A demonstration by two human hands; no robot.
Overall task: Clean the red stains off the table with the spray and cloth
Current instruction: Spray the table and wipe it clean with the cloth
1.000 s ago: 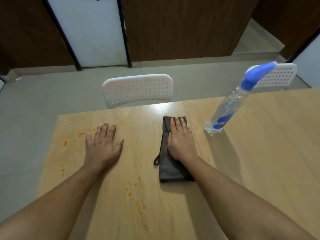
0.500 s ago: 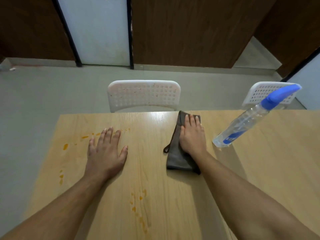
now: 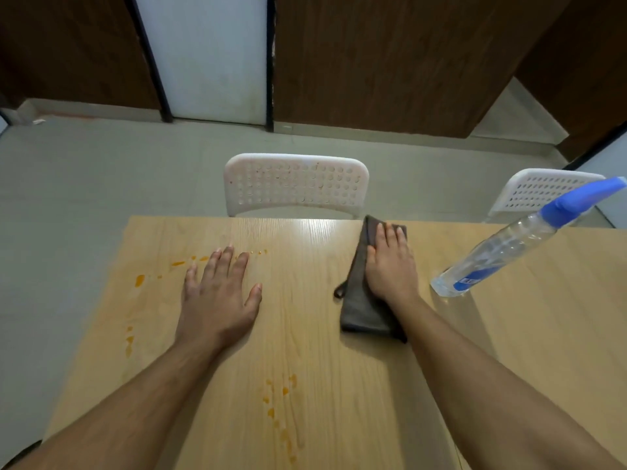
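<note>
My left hand [image 3: 217, 300] is flat on the wooden table [image 3: 305, 334], fingers spread, holding nothing. My right hand [image 3: 390, 266] lies flat on the folded grey cloth [image 3: 359, 310], fingers straight. Spray bottle [image 3: 509, 245] stands just right of it, and orange-red stains [image 3: 278, 401] dot the table's left side and near edge

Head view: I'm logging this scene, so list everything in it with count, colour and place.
table: 1, light wood, foreground
stains: several clusters, orange-red, left part and near middle of the table
cloth: 1, dark grey, folded, mid-table
spray: 1, clear with blue top, right of cloth
chairs: 2, white, behind table
door: 1, white, back wall
left hand: flat on table
right hand: flat on cloth
</note>
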